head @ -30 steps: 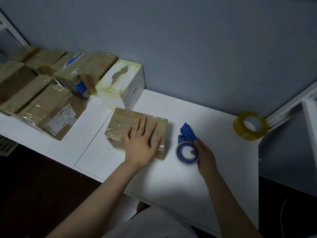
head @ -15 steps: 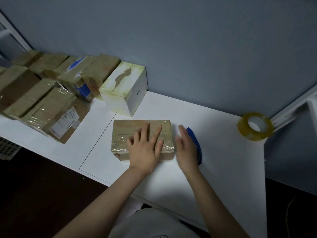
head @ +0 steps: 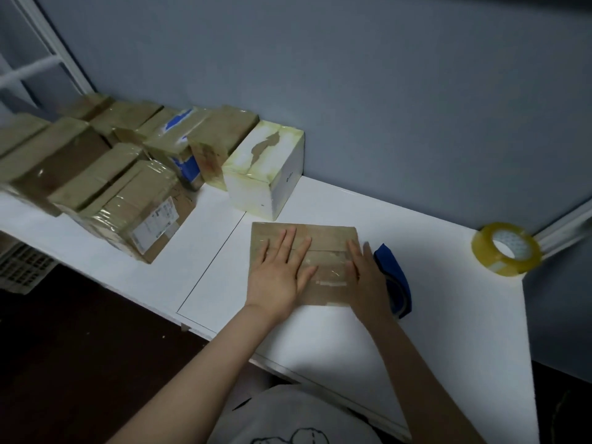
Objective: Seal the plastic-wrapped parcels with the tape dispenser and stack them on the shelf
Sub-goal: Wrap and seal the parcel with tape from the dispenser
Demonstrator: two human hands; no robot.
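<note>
Yellow tape roll (head: pixel 487 255) at table (head: pixel 432 315) corner

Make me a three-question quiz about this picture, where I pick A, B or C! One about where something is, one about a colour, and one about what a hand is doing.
1. The left hand on the brown parcel is:
A. a fist
B. flat, fingers straight
C. pinching tape

2. The blue tape dispenser lies:
A. on the parcel
B. in the left hand
C. on the white table, beside the right hand

3. The loose tape roll looks:
A. yellow
B. red
C. black

Answers:
1. B, its fingers lie spread and straight on the parcel's top.
2. C, it sits on the table just right of the right hand.
3. A, its ring is see-through yellow.
</note>
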